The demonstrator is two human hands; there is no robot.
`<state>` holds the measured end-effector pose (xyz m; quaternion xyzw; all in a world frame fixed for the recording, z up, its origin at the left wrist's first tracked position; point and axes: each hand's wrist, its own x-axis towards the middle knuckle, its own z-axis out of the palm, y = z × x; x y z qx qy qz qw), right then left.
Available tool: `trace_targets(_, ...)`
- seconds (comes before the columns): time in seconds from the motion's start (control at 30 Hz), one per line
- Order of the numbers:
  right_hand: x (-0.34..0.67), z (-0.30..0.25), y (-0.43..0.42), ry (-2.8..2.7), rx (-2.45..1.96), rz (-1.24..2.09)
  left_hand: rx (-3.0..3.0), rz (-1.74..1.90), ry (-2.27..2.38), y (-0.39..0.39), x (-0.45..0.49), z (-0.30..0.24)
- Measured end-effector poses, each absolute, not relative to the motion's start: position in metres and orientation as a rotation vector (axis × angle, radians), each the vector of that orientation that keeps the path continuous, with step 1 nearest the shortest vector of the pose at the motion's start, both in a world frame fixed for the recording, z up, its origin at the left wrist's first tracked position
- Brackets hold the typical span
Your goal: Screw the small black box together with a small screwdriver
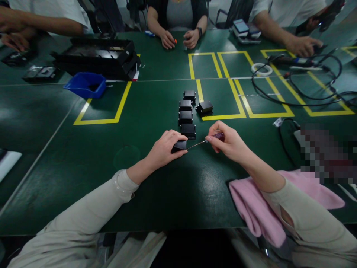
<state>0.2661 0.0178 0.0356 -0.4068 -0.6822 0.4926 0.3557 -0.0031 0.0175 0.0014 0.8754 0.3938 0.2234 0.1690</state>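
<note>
Six black boxes [185, 117], one screwdriver [219, 137], one blue bin [79, 86], perhaps two black trays [96, 67]

So it's a loose, pale grey-beige long-sleeved top, with the left sleeve [92, 203] ending in a bunched, kinda glossy cuff [123, 183] partway up the forearm. The right sleeve [315, 223] has creases and an open slit near its end, both hands are bare, and there's similar pale cloth [139, 247] lower down, can't tell if that's trousers.

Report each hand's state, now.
Left hand: closed, holding a small black box.
Right hand: closed, holding a screwdriver, shaft toward the box.
</note>
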Motion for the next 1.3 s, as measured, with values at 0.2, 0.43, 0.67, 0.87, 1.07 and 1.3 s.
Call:
trace_targets(0.2,0.2670,0.0332,0.0178,-1.828,-1.063,1.180,2.482,0.627,1.111,0.0178,-0.0031,0.0023)
trace_targets(0.43,0.2659,0.0361,0.0185,-1.817,-1.041,1.246,2.480,0.649,1.091,0.0181,-0.0037,0.0026)
trace_targets(0.67,0.2670,0.0350,0.0188,-1.808,-1.031,1.272,2.481,0.636,1.108,0.0177,-0.0034,0.0029)
trace_targets(0.87,0.2674,0.0335,0.0199,-1.766,-1.038,1.375,2.460,0.652,1.128,0.0157,-0.0011,0.0060)
trace_targets(1.07,0.2673,0.0375,0.0198,-1.767,-1.014,1.381,2.453,0.659,1.128,0.0163,-0.0015,0.0045)
trace_targets(1.3,0.2674,0.0332,0.0189,-1.763,-1.048,1.392,2.456,0.666,1.116,0.0168,-0.0021,0.0036)
